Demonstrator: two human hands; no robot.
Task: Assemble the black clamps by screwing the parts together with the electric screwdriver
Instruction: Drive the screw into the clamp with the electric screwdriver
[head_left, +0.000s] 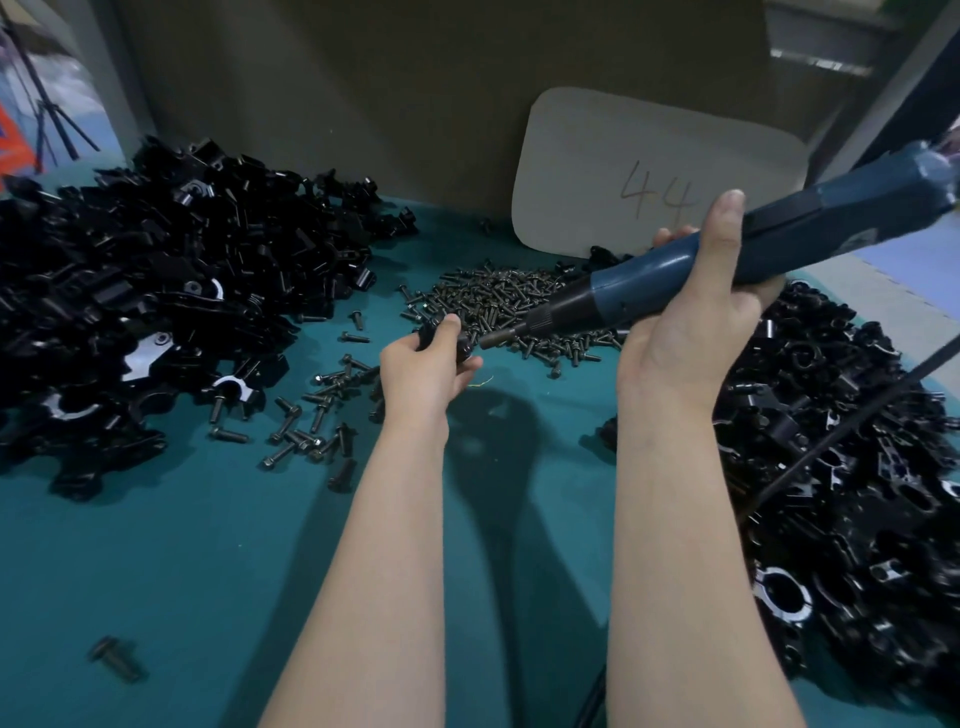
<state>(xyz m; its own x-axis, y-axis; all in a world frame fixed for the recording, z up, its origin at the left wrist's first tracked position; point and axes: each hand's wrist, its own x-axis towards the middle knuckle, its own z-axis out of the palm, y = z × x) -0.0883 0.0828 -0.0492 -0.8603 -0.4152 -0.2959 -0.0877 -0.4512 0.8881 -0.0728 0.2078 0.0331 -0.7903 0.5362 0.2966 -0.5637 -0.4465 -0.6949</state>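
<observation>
A black clamp (441, 340) is gripped in the left hand (423, 366), the electric screwdriver (727, 260) in the right hand (691, 317), its tip just beside the clamp.

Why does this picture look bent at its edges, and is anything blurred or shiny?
Head view: the wide lens bows the edges; the rear of the electric screwdriver is motion-smeared; the lone screw, lower left, is soft; glints dot the left pile of clamp parts; arms shadow the teal table.
</observation>
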